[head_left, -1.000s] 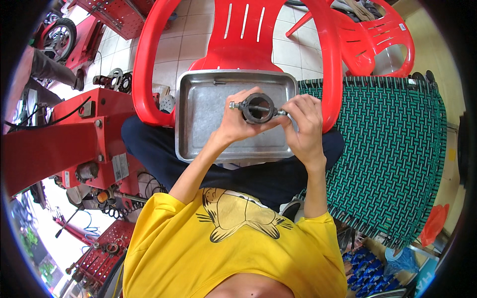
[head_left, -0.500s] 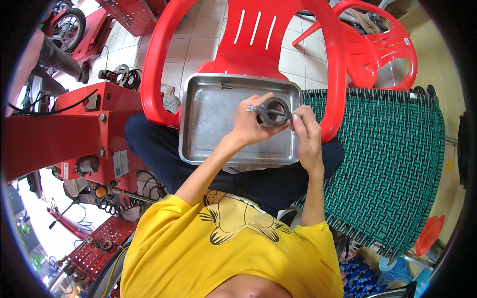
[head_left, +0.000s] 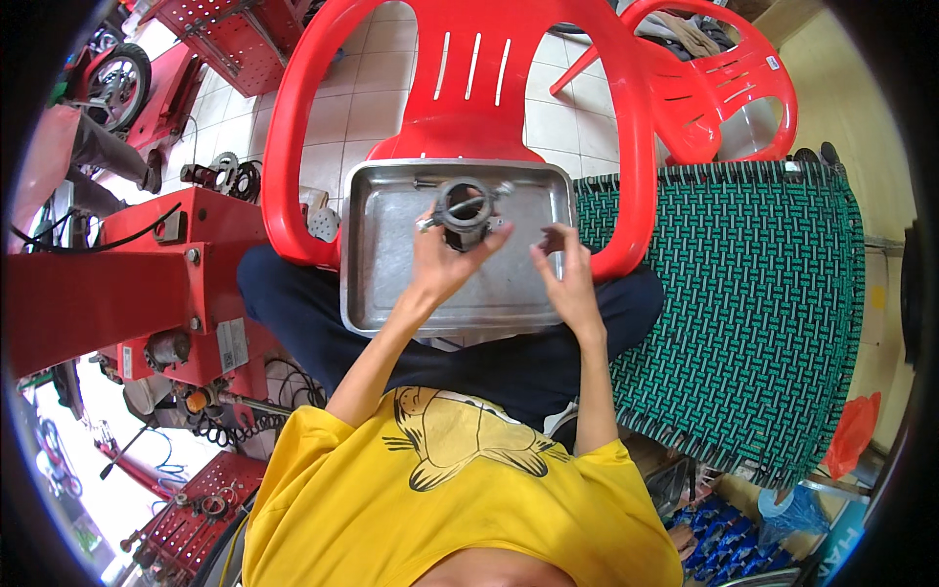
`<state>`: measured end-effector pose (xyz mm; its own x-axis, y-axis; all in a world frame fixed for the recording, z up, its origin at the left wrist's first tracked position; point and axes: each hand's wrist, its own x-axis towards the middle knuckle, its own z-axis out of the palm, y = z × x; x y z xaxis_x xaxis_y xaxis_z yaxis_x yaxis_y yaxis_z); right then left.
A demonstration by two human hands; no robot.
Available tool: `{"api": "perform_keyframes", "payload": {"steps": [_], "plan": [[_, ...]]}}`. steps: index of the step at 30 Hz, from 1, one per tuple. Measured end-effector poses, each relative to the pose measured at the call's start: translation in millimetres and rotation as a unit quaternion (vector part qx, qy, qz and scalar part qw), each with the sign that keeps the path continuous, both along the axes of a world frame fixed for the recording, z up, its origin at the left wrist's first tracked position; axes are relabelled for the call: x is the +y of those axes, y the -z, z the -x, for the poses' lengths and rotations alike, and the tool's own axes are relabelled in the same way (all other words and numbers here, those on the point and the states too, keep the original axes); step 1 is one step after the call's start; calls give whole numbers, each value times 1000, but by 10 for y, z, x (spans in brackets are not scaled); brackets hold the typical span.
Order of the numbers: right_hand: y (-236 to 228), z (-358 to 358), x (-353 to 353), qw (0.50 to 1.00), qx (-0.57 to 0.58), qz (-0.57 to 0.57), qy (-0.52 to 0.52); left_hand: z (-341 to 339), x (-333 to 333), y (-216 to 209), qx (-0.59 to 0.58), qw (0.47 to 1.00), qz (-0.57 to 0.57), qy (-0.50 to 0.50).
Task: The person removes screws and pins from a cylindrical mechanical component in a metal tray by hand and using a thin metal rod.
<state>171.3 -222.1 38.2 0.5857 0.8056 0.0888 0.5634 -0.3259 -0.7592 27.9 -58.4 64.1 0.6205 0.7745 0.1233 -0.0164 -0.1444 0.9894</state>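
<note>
My left hand (head_left: pixel 440 262) grips a dark, hollow, ring-shaped metal part (head_left: pixel 469 233), with the thumb and fingers around its lower side. A bright rod crosses its round opening and sticks out at the upper right. My right hand (head_left: pixel 570 279) is apart from it, over the tray's right side, with its fingers spread, slightly bent and holding nothing visible. Beneath both hands is a shallow metal tray (head_left: pixel 354 284), set partly over my lap and the front of a red plastic chair (head_left: pixel 474 132). A small bolt-like piece (head_left: pixel 425 183) lies near the tray's far edge.
Close on my right stands a green and black woven seat (head_left: pixel 724 313). Another red chair (head_left: pixel 724 98) is behind it. To my left is heavy red machinery (head_left: pixel 108 303) with hoses. Motorcycle parts and another person's leg (head_left: pixel 117 157) appear at the far left.
The ring-shaped part has moved left with my left hand and tilted, its rod now slanting upward. My right hand has let go of the rod's end and drawn away.
</note>
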Motion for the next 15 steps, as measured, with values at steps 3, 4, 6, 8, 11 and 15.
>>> {"api": "perform_keyframes", "payload": {"steps": [3, 4, 6, 8, 11, 15], "plan": [[124, 85, 3, 999, -14, 12, -31, 150, 63, -99, -32, 999, 35, 13], [148, 109, 24, 998, -43, -3, -40, 145, 72, -84, -92, 994, 64, 6], [67, 288, 166, 993, -93, -34, -60, 187, 72, -20, -203, 972, 121, -12], [32, 381, 275, 992, -103, -34, -56, 206, 134, 45, -292, 934, 207, 16], [-54, 440, 434, 979, -179, -74, -57, 301, 171, 155, -341, 895, 287, 26], [-75, 473, 480, 985, -141, -74, -72, 337, 197, 430, -373, 848, 374, 29]]}}
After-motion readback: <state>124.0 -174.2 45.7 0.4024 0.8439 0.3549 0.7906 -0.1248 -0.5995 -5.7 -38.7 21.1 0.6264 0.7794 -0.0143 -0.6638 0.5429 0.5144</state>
